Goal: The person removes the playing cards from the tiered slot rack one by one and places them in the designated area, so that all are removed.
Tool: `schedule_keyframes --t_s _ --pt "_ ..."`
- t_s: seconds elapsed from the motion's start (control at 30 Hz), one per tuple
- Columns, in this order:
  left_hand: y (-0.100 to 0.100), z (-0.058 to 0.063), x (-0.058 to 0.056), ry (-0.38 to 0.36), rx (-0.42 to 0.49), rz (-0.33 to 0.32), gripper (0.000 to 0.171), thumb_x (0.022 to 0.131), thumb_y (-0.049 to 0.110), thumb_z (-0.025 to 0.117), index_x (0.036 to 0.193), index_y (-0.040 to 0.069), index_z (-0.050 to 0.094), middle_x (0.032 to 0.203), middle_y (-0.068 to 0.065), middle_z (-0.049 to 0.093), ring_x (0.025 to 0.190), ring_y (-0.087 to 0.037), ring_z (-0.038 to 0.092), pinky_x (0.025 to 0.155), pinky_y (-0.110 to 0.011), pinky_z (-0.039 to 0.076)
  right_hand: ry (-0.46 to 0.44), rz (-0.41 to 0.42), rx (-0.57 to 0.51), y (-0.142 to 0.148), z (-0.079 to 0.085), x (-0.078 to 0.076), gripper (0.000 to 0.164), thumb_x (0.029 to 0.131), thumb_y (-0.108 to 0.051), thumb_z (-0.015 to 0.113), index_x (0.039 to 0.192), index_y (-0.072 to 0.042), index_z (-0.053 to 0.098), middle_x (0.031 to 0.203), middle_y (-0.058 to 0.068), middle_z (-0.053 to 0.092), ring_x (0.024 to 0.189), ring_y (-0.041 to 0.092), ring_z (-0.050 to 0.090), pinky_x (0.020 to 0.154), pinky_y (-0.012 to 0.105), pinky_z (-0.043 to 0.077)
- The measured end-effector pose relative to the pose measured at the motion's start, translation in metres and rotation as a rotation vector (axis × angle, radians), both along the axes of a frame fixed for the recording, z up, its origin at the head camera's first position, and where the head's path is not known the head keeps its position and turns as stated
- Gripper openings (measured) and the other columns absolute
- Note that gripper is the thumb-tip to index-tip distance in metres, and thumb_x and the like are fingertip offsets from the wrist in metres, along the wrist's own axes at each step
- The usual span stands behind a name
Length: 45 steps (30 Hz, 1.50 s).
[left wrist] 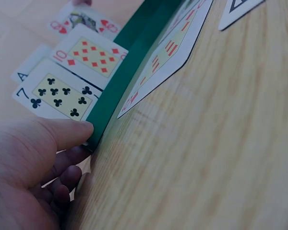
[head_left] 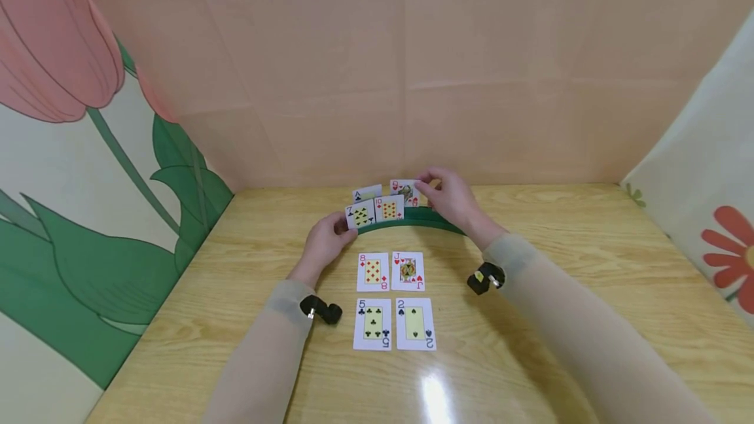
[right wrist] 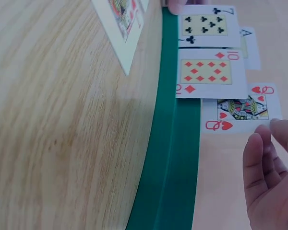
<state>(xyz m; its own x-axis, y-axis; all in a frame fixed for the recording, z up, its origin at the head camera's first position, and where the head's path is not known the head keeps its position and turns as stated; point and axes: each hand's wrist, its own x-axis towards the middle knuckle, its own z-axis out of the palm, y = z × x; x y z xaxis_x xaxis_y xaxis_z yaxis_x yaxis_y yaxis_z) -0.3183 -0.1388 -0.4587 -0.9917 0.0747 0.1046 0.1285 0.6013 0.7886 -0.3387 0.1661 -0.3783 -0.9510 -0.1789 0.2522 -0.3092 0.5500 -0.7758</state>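
A curved green card holder (head_left: 424, 216) (left wrist: 129, 67) (right wrist: 175, 158) stands on the wooden table (head_left: 559, 260). Upright in it are a 7 of clubs (head_left: 360, 216) (left wrist: 57, 96), a 10 of diamonds (head_left: 389, 209) (right wrist: 211, 72), an ace (head_left: 366, 194) and a queen of hearts (head_left: 404, 192) (right wrist: 240, 110). My left hand (head_left: 340, 231) (left wrist: 62, 143) grips the holder's left end, thumb against it and fingers curled behind. My right hand (head_left: 427, 186) (right wrist: 271, 143) reaches over the holder's right part and pinches the queen's top corner.
Lying face up in front of the holder are an 8 of diamonds (head_left: 374, 271), a jack of hearts (head_left: 408, 271), a 5 of clubs (head_left: 372, 324) and a 2 of spades (head_left: 415, 324). Flower-printed panels (head_left: 88, 182) wall in the table on three sides.
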Motion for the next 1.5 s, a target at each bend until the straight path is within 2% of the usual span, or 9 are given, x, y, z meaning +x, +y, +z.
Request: schedule_keyframes --t_s 0.17,0.27,0.47,0.7,0.97,1.13,1.27,1.5 --pt "0.0 -0.001 -0.002 0.014 0.001 0.001 0.036 0.106 0.022 0.078 0.14 0.01 0.071 0.129 -0.008 0.073 0.118 -0.026 0.067 0.105 -0.048 0.054 0.036 -0.017 -0.061 0.005 0.001 0.008 0.024 0.115 -0.028 0.064 0.128 -0.01 0.072 0.11 0.015 0.069 0.077 0.037 0.068 0.061 0.032 0.054" --pt "0.0 0.0 -0.001 0.012 0.001 0.003 0.036 0.106 0.022 0.078 0.139 0.01 0.072 0.129 -0.008 0.073 0.118 -0.026 0.067 0.105 -0.048 0.054 0.056 -0.036 -0.083 0.007 0.0 0.013 0.026 0.114 -0.03 0.065 0.128 -0.01 0.073 0.107 0.011 0.069 0.072 0.028 0.065 0.06 0.03 0.054" --pt "0.0 0.001 0.001 0.009 0.001 0.003 0.033 0.106 0.022 0.078 0.137 0.01 0.072 0.127 -0.008 0.073 0.117 -0.027 0.067 0.104 -0.048 0.054 0.076 -0.065 -0.126 0.015 0.0 0.025 0.025 0.113 -0.03 0.067 0.128 -0.01 0.073 0.109 0.011 0.069 0.072 0.026 0.063 0.061 0.028 0.054" --pt "-0.001 0.001 0.001 0.02 -0.012 -0.001 0.032 0.106 0.023 0.078 0.134 0.01 0.073 0.124 -0.008 0.074 0.112 -0.026 0.066 0.101 -0.048 0.054 0.056 -0.107 -0.165 0.025 -0.001 0.038 0.03 0.113 -0.036 0.066 0.13 -0.012 0.072 0.112 0.013 0.068 0.074 0.026 0.063 0.062 0.026 0.053" --pt "-0.002 0.001 0.002 0.012 -0.008 0.002 0.033 0.106 0.023 0.078 0.136 0.01 0.072 0.127 -0.008 0.073 0.115 -0.026 0.066 0.103 -0.048 0.054 0.038 -0.134 -0.208 0.033 0.0 0.054 0.033 0.112 -0.041 0.068 0.129 -0.013 0.072 0.112 0.011 0.067 0.076 0.028 0.064 0.061 0.026 0.052" --pt "-0.002 0.002 0.003 0.011 -0.007 0.001 0.034 0.106 0.023 0.078 0.137 0.01 0.072 0.127 -0.008 0.073 0.116 -0.026 0.066 0.103 -0.048 0.054 0.037 -0.125 -0.202 0.038 0.001 0.064 0.033 0.111 -0.04 0.069 0.127 -0.012 0.072 0.11 0.014 0.067 0.076 0.032 0.064 0.059 0.026 0.052" --pt "-0.002 0.003 0.003 0.013 -0.004 0.003 0.032 0.106 0.023 0.078 0.135 0.01 0.073 0.125 -0.008 0.073 0.114 -0.027 0.066 0.102 -0.047 0.054 0.034 -0.104 -0.175 0.04 0.001 0.071 0.03 0.111 -0.036 0.07 0.126 -0.011 0.073 0.108 0.014 0.067 0.074 0.028 0.062 0.059 0.026 0.051" --pt "-0.003 0.003 0.003 0.006 -0.006 0.006 0.034 0.107 0.023 0.077 0.138 0.01 0.072 0.128 -0.008 0.073 0.116 -0.026 0.066 0.103 -0.048 0.054 -0.051 -0.045 -0.098 0.045 -0.008 0.08 0.026 0.112 -0.03 0.069 0.13 -0.012 0.072 0.105 0.02 0.067 0.075 0.028 0.062 0.06 0.031 0.053"
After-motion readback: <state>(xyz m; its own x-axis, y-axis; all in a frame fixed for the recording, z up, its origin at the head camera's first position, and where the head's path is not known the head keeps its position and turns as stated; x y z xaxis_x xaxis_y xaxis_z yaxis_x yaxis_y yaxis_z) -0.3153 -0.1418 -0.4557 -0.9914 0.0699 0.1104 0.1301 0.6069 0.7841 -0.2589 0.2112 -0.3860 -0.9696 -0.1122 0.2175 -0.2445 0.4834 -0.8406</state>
